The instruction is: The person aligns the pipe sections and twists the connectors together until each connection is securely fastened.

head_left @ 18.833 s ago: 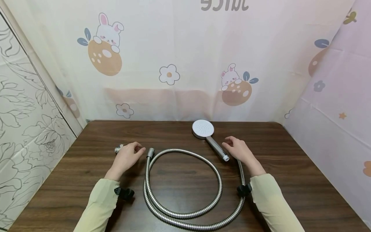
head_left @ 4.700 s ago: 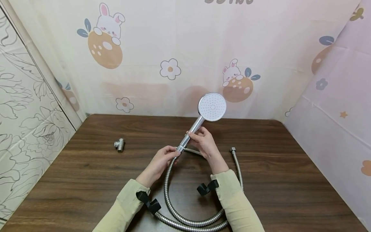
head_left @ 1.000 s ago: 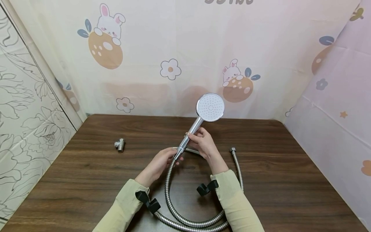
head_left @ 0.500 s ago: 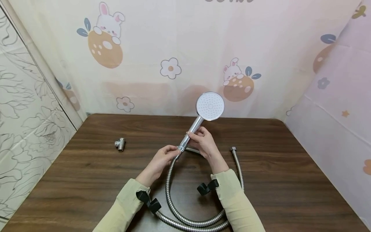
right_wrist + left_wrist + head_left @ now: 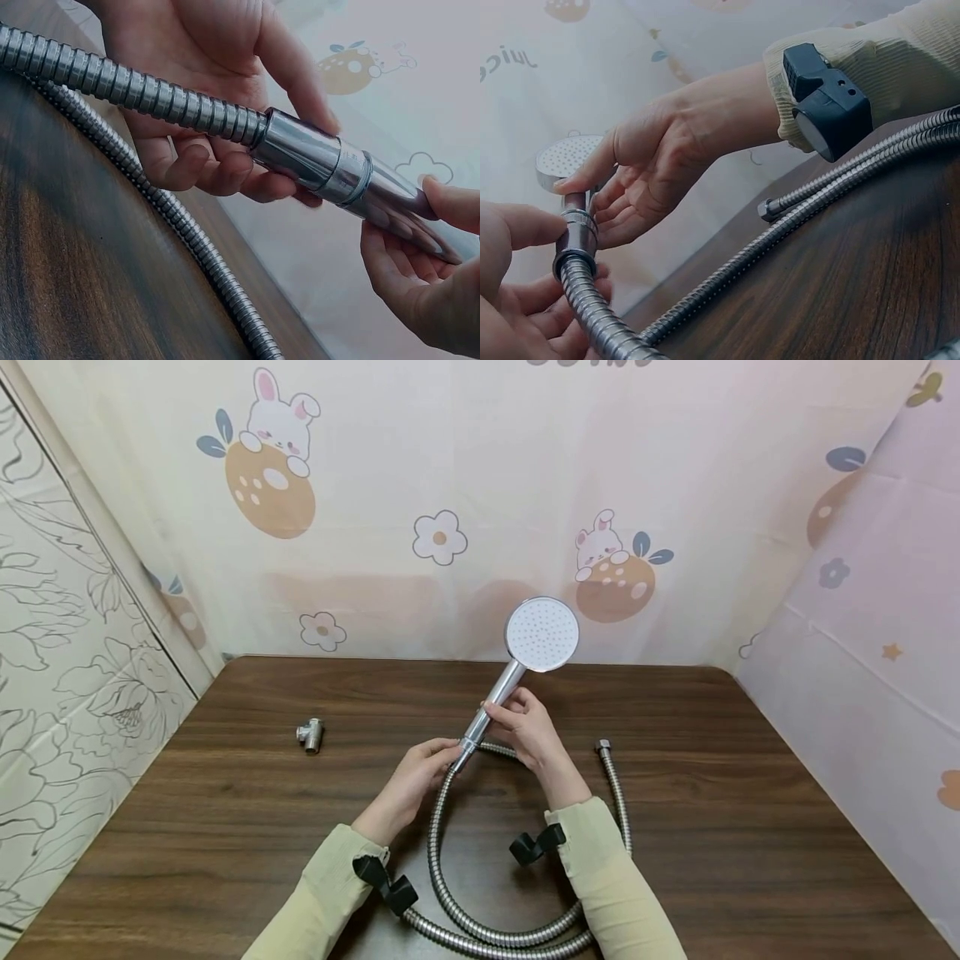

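My right hand (image 5: 536,739) grips the chrome handle of a round white-faced shower head (image 5: 542,633), which tilts up to the right above the table. In the right wrist view, the hose's smooth conical connector (image 5: 300,154) meets the handle end, with a narrow ring between them. My left hand (image 5: 408,785) pinches this connector, thumb on one side and curled fingers beneath. From there the ribbed metal shower hose (image 5: 437,860) runs down into loops on the table. Its other end, a hex nut (image 5: 603,746), lies right of my right hand.
A small chrome tee fitting (image 5: 311,735) lies at the left of the brown wooden table (image 5: 187,827). Printed curtains (image 5: 360,460) hang behind and at the sides. Black wrist cameras (image 5: 386,883) sit on both sleeves, the left one over the hose.
Earliest, shower head and hose lay apart, with both hands low over the table. By 4.7 seconds ago they were joined and held. In the last second, left fingers loosened, then pinched the connector again.
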Demonstrator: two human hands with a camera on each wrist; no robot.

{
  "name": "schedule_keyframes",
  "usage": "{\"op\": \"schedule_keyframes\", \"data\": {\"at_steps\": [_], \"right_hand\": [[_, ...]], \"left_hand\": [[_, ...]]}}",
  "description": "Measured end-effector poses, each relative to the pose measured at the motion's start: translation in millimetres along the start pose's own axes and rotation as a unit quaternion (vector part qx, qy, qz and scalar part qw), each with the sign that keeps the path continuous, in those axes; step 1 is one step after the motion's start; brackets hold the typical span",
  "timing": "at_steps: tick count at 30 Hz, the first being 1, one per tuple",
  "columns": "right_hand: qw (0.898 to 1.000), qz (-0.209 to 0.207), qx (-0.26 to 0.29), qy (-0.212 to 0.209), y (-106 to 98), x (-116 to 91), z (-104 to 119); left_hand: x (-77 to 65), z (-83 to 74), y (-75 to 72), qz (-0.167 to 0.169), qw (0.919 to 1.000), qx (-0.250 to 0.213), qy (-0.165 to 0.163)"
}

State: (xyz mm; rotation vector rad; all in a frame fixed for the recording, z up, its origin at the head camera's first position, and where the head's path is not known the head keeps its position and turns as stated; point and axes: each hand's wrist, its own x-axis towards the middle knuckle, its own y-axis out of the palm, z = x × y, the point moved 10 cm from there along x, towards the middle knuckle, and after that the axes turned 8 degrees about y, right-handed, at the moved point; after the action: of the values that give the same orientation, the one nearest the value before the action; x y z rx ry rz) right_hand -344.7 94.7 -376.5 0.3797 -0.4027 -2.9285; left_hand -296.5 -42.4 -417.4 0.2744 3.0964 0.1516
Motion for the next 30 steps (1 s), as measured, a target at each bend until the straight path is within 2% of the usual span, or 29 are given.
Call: {"op": "schedule_keyframes", "data": {"at_steps": [6, 9, 14, 16, 18, 24, 27, 30], "right_hand": [[1.000, 0.001, -0.002, 0.000, 1.0, -0.7, -0.3], [1.000, 0.001, -0.001, -0.001, 0.7, -0.7, 0.2], [1.000, 0.003, -0.001, -0.002, 0.4, -0.5, 0.6], [1.000, 0.005, -0.003, -0.002, 0.8, -0.6, 0.6], [1.000, 0.006, -0.005, -0.002, 1.4, -0.5, 0.7], [1.000, 0.001, -0.006, -0.001, 0.6, 0.0, 0.3], [1.000, 0.001, -0.007, 0.000, 0.6, 0.4, -0.7], [1.000, 0.005, -0.007, -0.004, 1.3, 0.7, -0.9]], "left_hand": [[-0.1, -3.0, -3.8, -0.020, 0.9997, 0.012, 0.011], [0.2, -1.4, -3.3, -0.018, 0.9998, 0.002, 0.002], [0.5, 5.0, 5.6, 0.030, 0.9990, -0.024, -0.021], [0.4, 5.4, 9.0, 0.052, 0.9983, -0.020, -0.018], [0.6, 4.6, 10.3, 0.060, 0.9980, -0.017, -0.011], [1.1, 1.9, 4.5, 0.031, 0.9995, 0.000, 0.005], [1.6, 3.8, 2.1, 0.019, 0.9998, 0.004, 0.000], [1.5, 7.1, 3.1, 0.021, 0.9996, -0.015, -0.015]]}}
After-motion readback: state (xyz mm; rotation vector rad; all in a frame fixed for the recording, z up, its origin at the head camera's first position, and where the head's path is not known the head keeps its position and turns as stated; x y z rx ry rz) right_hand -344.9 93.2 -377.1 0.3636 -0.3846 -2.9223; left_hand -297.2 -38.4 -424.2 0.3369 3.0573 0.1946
